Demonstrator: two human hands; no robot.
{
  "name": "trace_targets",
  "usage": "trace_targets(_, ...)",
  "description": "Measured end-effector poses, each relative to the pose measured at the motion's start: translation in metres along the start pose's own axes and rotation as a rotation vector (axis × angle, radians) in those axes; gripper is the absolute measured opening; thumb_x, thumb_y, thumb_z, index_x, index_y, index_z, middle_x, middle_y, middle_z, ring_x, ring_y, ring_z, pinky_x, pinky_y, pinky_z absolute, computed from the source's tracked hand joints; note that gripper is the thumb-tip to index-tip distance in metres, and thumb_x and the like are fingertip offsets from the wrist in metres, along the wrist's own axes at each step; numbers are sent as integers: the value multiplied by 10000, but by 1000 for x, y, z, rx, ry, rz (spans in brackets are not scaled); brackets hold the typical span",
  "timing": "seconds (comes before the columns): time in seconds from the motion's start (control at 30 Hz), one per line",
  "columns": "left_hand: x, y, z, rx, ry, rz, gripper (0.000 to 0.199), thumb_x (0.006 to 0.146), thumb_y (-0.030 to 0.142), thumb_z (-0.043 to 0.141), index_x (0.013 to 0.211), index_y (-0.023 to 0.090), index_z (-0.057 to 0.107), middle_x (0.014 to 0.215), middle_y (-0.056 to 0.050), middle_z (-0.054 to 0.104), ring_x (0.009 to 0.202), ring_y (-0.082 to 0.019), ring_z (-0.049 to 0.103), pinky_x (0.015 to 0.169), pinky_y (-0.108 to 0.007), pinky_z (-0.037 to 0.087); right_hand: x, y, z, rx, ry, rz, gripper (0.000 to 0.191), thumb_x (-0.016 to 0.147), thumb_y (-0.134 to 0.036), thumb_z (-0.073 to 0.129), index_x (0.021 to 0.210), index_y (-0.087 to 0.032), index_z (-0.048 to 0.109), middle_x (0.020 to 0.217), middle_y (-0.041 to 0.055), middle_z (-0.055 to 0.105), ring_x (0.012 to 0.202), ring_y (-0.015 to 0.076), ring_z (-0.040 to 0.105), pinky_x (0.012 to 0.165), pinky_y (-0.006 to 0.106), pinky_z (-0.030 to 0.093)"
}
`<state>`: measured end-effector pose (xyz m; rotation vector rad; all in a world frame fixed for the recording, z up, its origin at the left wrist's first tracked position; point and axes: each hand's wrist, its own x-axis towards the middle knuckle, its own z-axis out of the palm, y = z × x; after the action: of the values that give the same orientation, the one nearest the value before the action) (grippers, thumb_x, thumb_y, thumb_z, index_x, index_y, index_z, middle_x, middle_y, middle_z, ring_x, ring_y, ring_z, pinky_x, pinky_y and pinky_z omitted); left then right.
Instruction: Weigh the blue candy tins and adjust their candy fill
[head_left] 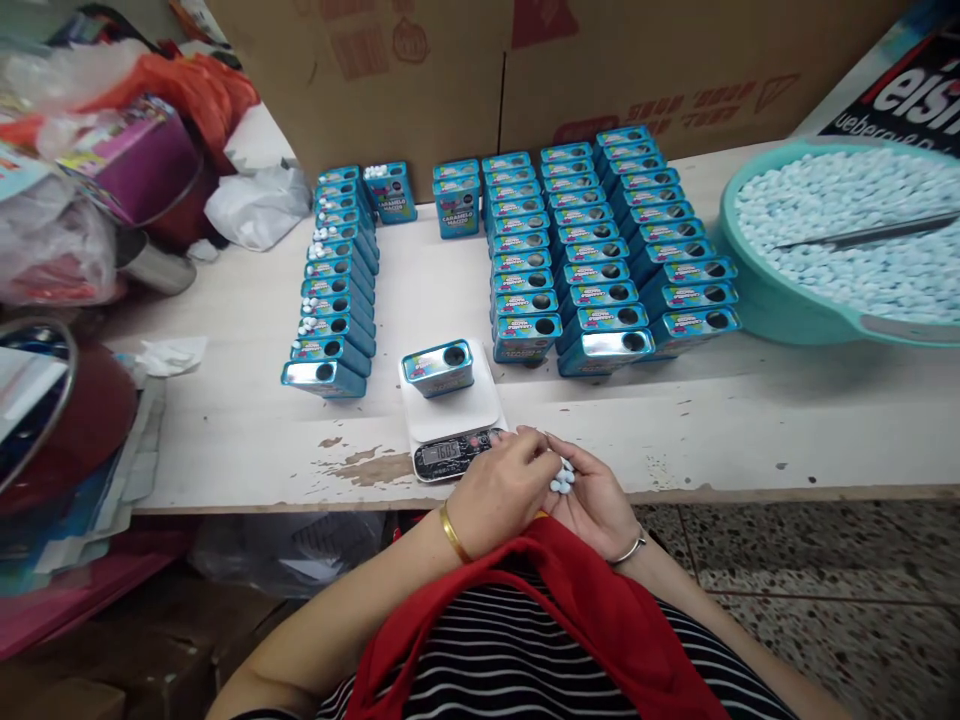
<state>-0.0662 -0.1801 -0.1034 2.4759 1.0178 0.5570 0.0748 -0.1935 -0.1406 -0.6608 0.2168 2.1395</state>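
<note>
My right hand (604, 505) is cupped, palm up, near the table's front edge, with several small pale blue candies (561, 478) in it. My left hand (504, 488) reaches over that palm, its fingers bent and closed at the candies; what sits between its fingertips is hidden. Just beyond my hands lies a white kitchen scale (454, 425) with a lit display. On it stands an upright blue candy tin (438, 368) with a dark round opening in its top. Neither hand touches this tin.
Rows of blue tins (525, 338) stand right of the scale. Another row of tins (324, 378) is at left, some with candies on top. A turquoise basin (795, 315) full of candies holds a metal utensil (870, 232). Cardboard (450, 90) stands behind. Bags (259, 208) crowd the left.
</note>
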Motion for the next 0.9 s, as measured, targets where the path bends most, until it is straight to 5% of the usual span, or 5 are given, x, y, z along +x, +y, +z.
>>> trace_targets(0.23, -15, -66, -54, 80, 693, -285, 968, 628, 430, 813, 1420, 215, 301, 1329, -148, 483, 1195, -285, 488, 980, -451, 438, 23, 5, 47, 84, 167, -19, 255, 923, -147, 408, 981, -56, 639, 960, 157, 736, 922, 196, 713, 826, 301, 580)
trace_targets(0.4, -13, -120, -51, -258, 420, -456, 681, 724, 467, 721, 1305, 200, 486, 1172, -101, 648, 1034, -238, 621, 866, -375, 489, 42, 7, 68, 83, 251, -72, 259, 931, -140, 401, 953, -42, 639, 904, 160, 736, 870, 200, 723, 788, 282, 588)
trace_targets(0.5, -8, -112, -54, -52, 315, -259, 345, 804, 334, 643, 1132, 227, 625, 1093, -64, 694, 960, -216, 631, 872, -386, 431, 47, 7, 72, 146, 248, -138, 241, 930, -128, 416, 887, -59, 643, 798, 122, 735, 768, 171, 722, 766, 280, 592)
trace_targets(0.67, -5, -82, -70, 456, 291, 110, 385, 833, 150, 558, 1194, 275, 610, 1171, -45, 679, 1021, -228, 596, 872, -405, 305, 51, 4, 78, 213, 254, -165, 232, 923, -118, 439, 822, -80, 645, 719, 79, 727, 657, 135, 694, 652, 235, 592)
trace_targets(0.9, -11, -81, -66, 559, 425, 190, 462, 837, 136, 544, 1274, 285, 562, 1102, -35, 707, 1002, -214, 601, 819, -372, 329, 56, 4, 80, 221, 172, -98, 223, 889, -81, 453, 845, -45, 669, 706, 93, 724, 632, 136, 687, 658, 230, 589)
